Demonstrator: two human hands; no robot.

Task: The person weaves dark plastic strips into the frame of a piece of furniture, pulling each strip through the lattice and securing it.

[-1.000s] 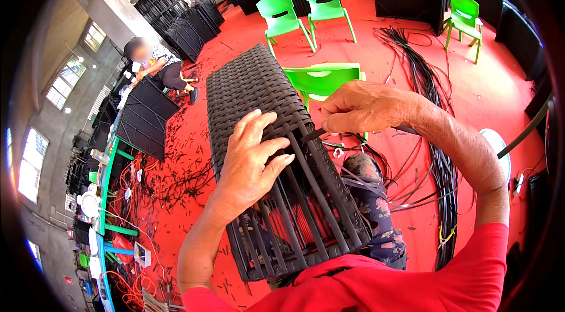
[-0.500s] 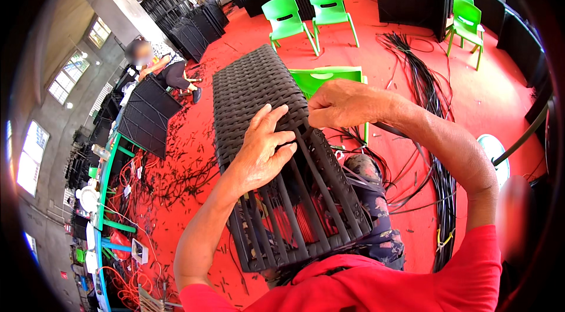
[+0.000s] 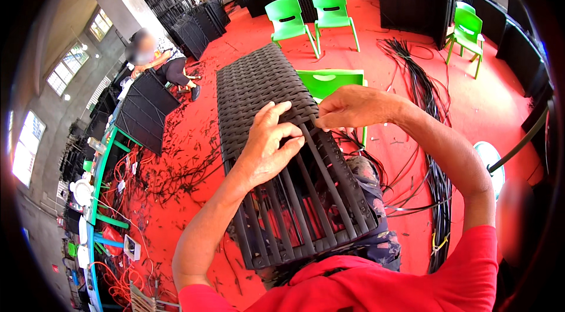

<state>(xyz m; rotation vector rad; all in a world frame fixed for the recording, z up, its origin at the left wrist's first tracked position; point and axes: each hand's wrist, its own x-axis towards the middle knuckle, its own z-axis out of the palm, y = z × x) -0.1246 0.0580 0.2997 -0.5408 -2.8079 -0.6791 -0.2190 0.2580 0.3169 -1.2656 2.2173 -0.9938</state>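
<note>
A black woven rattan-style frame (image 3: pixel 259 85) lies across my lap. Its far part is closely woven, while the near part shows bare lengthwise bars (image 3: pixel 300 218) with gaps between them. My left hand (image 3: pixel 268 144) rests at the near edge of the weave, its fingers spread and its thumb beside the first bars. Over the frame's right edge, my right hand (image 3: pixel 353 107) is closed with fingers pinched together on a black weaving strip (image 3: pixel 313 120) where the weave ends. The curled fingers hide most of that strip.
A green chair (image 3: pixel 329 81) stands just beyond the frame. Long black strips (image 3: pixel 432 153) lie bundled on the red floor (image 3: pixel 188 218) to the right. At left are a green-edged workbench (image 3: pixel 100 179) and a seated person (image 3: pixel 168 65). Two more green chairs (image 3: pixel 286 19) stand farther off.
My right hand has lowered slightly and turned in toward the frame's right edge. My left hand keeps its place on the weave. The whole view has shifted a little.
</note>
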